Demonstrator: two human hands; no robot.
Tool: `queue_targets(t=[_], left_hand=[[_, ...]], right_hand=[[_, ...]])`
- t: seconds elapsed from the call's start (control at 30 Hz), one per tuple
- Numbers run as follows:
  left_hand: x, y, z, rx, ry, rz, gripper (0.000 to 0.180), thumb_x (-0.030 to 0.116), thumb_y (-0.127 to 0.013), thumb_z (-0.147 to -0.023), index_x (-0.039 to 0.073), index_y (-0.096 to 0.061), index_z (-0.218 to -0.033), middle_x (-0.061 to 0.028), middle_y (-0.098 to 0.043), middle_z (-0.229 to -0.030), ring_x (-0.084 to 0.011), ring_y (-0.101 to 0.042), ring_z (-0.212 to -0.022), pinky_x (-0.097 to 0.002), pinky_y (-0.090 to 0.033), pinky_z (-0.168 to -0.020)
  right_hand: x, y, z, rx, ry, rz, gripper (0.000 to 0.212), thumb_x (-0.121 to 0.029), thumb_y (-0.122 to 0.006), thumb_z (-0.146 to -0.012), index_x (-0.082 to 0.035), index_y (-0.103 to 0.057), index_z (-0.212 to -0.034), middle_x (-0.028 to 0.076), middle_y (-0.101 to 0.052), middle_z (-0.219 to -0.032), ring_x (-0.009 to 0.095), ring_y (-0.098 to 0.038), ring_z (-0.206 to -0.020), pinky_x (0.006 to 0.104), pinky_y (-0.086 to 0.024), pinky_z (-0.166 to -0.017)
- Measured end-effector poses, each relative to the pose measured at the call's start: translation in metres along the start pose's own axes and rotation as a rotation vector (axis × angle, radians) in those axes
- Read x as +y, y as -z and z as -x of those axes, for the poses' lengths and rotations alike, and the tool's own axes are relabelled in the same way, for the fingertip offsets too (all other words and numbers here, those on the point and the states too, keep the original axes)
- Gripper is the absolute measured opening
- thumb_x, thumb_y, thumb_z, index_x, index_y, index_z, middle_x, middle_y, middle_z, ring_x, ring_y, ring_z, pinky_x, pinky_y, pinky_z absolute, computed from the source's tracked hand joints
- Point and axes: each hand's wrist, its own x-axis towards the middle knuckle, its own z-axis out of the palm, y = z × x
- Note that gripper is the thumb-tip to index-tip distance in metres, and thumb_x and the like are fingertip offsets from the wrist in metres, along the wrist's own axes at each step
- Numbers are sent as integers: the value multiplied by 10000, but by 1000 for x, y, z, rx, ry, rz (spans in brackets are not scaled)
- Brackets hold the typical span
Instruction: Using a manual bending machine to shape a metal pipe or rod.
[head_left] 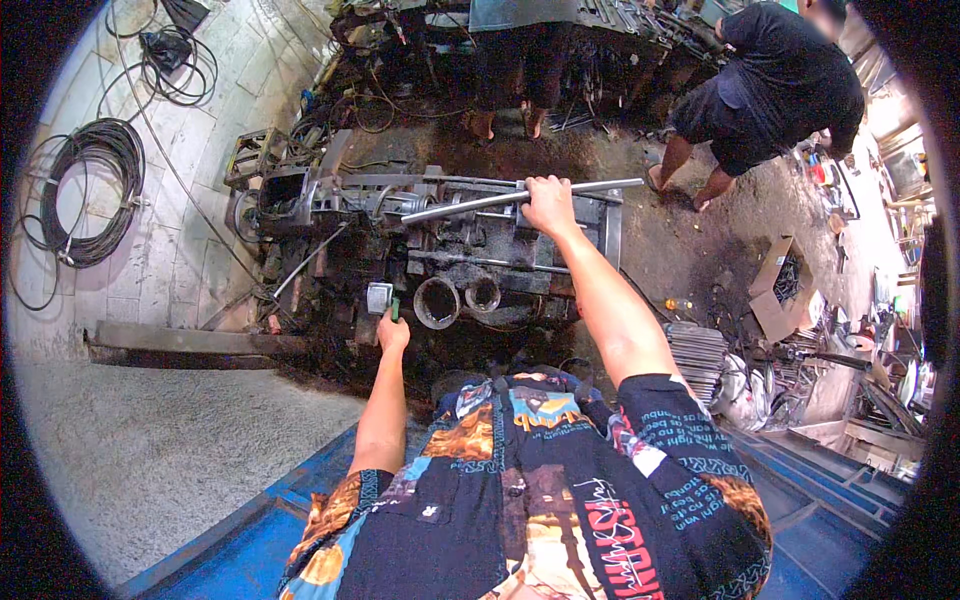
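Long steel pipe (520, 197) — lies across the top of a greasy engine block (450, 250), centre frame; right hand (549, 204) clenched round it. Left hand (392, 330) — closed on a small green-handled tool (395, 308) at the block's 7 o'clock. Coiled cable (85, 190) at 9 o'clock; cardboard box (780, 285) at 3.

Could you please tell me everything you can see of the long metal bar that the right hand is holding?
The long metal bar is a straight, slim, silvery rod or tube with a dull sheen. It lies nearly level, its right end slightly higher, across the top of the dark, greasy engine block. The right hand wraps around it right of its middle; the bare right end juts beyond the fist.
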Motion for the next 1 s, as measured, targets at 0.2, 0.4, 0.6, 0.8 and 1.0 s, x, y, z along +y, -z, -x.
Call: queue_targets(t=[0.2, 0.4, 0.6, 0.8, 1.0], left_hand=[[5, 3, 1, -13, 11, -19, 431, 163, -582, -860, 119, -589, -1288, -239, -630, -1165, -402, -592, -1101, -464, -471, -943], [3, 1, 0, 4, 12, -2, 434, 169, -580, -866, 128, -585, -1298, -236, -638, -1150, -397, -603, -1084, -466, -476, -936], [3, 1, 0, 8, 39, -17, 454, 175, -603, -861, 136, -576, -1312, -231, -636, -1163, -392, -603, -1089, -458, -476, -937], [3, 1, 0, -21, 52, 11, 457, 179, -605, -860, 157, -574, -1315, -227, -630, -1178, -402, -596, -1095, -467, -469, -947], [2, 1, -2, -22, 67, 1, 451, 188, -609, -861, 166, -576, -1310, -219, -631, -1182, -403, -593, -1098, -468, -469, -946]], right_hand=[[3, -5, 0, 28, 2, -6, 250, -201, -662, -677, -67, -634, -885, 103, -670, -910, 311, -601, -929, 462, -422, -836], [0, 0, 1, 12, -10, -12, 237, -204, -667, -680, -70, -640, -874, 97, -673, -912, 307, -601, -934, 460, -425, -844], [2, 3, 2, -6, -30, 1, 255, -211, -673, -685, -68, -646, -895, 103, -676, -923, 306, -602, -945, 462, -426, -841], [1, 6, 3, -1, -28, 11, 258, -207, -682, -685, -67, -645, -898, 106, -674, -929, 308, -599, -950, 465, -425, -842], [1, 4, 2, -6, -34, 10, 260, -202, -687, -685, -70, -643, -904, 104, -671, -933, 305, -596, -958, 467, -422, -854]])
